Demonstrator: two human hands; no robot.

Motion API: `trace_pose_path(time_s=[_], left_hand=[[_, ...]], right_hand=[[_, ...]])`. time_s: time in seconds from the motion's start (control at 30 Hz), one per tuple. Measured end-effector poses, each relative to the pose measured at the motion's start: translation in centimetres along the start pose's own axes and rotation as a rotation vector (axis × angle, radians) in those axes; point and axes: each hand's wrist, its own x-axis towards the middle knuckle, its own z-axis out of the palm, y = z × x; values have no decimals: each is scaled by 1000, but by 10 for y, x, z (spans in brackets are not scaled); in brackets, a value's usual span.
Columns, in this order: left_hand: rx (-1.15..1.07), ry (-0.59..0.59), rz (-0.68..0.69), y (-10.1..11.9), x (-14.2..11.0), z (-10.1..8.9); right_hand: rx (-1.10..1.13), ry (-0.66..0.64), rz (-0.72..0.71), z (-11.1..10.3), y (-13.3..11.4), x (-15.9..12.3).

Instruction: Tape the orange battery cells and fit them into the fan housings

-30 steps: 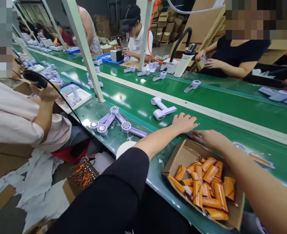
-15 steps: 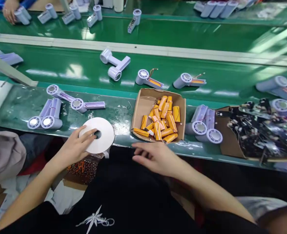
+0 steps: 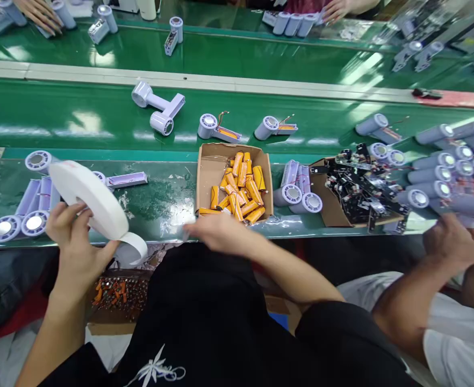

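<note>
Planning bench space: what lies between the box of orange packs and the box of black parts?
Two lilac housings, side by side on the bench, as the head view shows.

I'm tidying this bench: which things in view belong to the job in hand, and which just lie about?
Likely the job:
roll of white tape, in the left hand
orange packs, nearest the right hand

Apparently lying about:
black parts, away to the right
cardboard box below the bench
</note>
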Motion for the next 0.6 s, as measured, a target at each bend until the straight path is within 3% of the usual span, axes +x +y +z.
trace_pose_path(time_s=[0.07, 0.1, 0.17, 0.27, 0.37, 0.43, 0.53, 0.6], left_hand=[[66, 9, 57, 8, 1, 7], [77, -3, 96, 13, 2, 11], [70, -43, 161, 25, 6, 20], [106, -59, 227, 40, 14, 30], [147, -51, 243, 50, 19, 33], [162, -38, 243, 54, 19, 31], [193, -40, 261, 60, 17, 25], [231, -60, 291, 64, 15, 21]], right_hand=[[-144, 113, 51, -41, 33, 2], [-199, 88, 36, -57, 47, 7], [-266, -82, -18, -77, 69, 19], [-313, -346, -17, -81, 86, 40], [-261, -394, 19, -80, 91, 46], [-75, -262, 58, -83, 90, 38], [444, 195, 155, -81, 74, 14], [699, 486, 213, -69, 51, -2]])
